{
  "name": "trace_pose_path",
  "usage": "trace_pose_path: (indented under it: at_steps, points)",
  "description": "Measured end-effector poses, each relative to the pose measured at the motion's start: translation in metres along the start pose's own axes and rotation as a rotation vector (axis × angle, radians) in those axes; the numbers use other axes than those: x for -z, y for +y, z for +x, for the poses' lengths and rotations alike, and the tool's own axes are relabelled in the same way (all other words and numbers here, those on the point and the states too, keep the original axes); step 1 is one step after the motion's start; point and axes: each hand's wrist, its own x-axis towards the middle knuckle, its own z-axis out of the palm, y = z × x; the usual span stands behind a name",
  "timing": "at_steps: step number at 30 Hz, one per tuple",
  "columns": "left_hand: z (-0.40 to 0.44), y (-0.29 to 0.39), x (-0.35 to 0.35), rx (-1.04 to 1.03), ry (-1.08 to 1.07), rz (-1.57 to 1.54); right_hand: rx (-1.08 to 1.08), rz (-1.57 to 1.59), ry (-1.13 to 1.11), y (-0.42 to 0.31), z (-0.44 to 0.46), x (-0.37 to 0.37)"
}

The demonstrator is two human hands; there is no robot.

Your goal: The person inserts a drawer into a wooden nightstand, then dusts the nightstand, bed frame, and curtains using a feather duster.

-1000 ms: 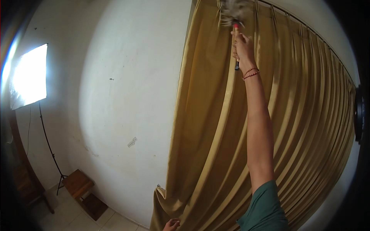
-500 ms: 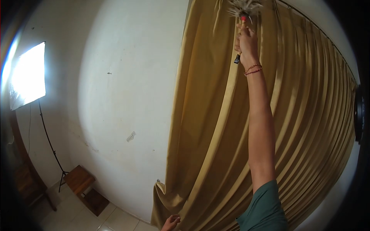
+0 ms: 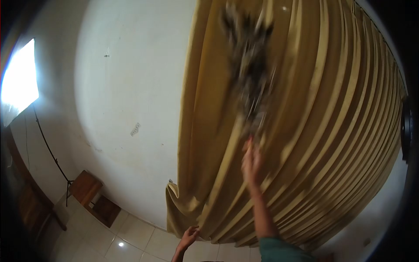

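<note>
The right grip (image 3: pixel 252 165), a bare hand right of centre, was closed around the handle of a grey-brown feather duster (image 3: pixel 250 72), with the handle mostly hidden by the fingers and blurred. The feathers pointed up from it into the upper middle of the frame, in front of the curtain; whether they touched the cloth could not be told. The left grip (image 3: pixel 189 237), low in the frame, was loosely spread with its fingers half bent, near the curtain's lower edge; contact there was unclear.

A green sleeve (image 3: pixel 281 250) covered the right upper arm at the bottom. The mustard-gold pleated fabric curtain (image 3: pixel 301 118) filled the middle and right of the frame, its near lower corner bunched. To its left stood a plain white wall (image 3: pixel 126 87) with a small pale sticker (image 3: pixel 135 129). A bright white light panel (image 3: pixel 19 76) on a thin black stand (image 3: pixel 50 150) glowed at the left edge. Below, a brown wooden step-shaped piece (image 3: pixel 86 187) stood on the pale tiled floor (image 3: pixel 136 231), which caught a small bright reflection.
</note>
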Motion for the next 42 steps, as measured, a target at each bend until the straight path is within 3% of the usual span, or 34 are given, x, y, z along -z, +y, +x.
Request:
trace_pose_path:
  at_steps: [3, 5, 7, 10, 13, 15, 18, 20, 24, 27, 30, 32, 36, 39, 42]
  points:
    - [-0.004, 0.003, 0.003, 0.018, 0.037, -0.016, -0.184, 0.0, -0.175, 0.172, -0.167, 0.002]
    - [-0.005, 0.008, 0.009, 0.022, 0.071, -0.017, -0.326, -0.231, -0.199, 0.208, -0.255, 0.016]
    - [-0.007, -0.005, 0.016, 0.058, 0.078, -0.02, -0.35, -0.146, -0.25, 0.207, -0.261, 0.015]
    - [-0.005, -0.006, 0.016, 0.016, 0.035, 0.102, -0.321, 0.026, -0.193, 0.135, -0.163, 0.001]
    - [-0.003, 0.011, 0.002, -0.021, -0.001, 0.119, -0.05, 0.093, -0.138, 0.065, -0.07, -0.009]
    - [-0.005, 0.028, -0.008, 0.012, -0.021, 0.128, 0.001, 0.061, -0.152, 0.036, -0.04, -0.012]
    - [-0.01, 0.033, -0.016, 0.023, -0.03, 0.072, -0.081, 0.189, -0.171, 0.049, -0.041, -0.02]
    - [-0.018, 0.037, -0.02, 0.031, -0.038, 0.039, -0.137, 0.111, -0.189, 0.087, -0.075, -0.026]
    - [-0.032, 0.044, -0.018, 0.098, -0.008, 0.03, -0.404, 0.092, -0.337, 0.271, -0.225, -0.001]
    - [-0.04, 0.051, -0.012, 0.049, -0.02, 0.028, -0.682, -0.076, -0.457, 0.284, -0.323, 0.045]
    - [-0.055, 0.107, -0.021, 0.001, -0.128, 0.024, -0.668, 0.01, -0.411, 0.271, -0.313, 0.06]
    - [-0.068, 0.162, -0.04, -0.178, -0.254, -0.018, -0.48, -0.028, -0.487, 0.255, -0.26, 0.057]
    - [-0.103, 0.278, -0.075, -0.62, -0.696, -0.231, -0.349, 0.079, -0.385, 0.181, -0.163, 0.035]
    - [-0.122, 0.33, -0.099, -0.917, -0.781, -0.552, -0.377, -0.06, -0.403, 0.216, -0.167, 0.047]
    - [-0.134, 0.332, -0.129, -1.174, -0.691, -0.702, -0.572, -0.12, -0.498, 0.303, -0.246, 0.076]
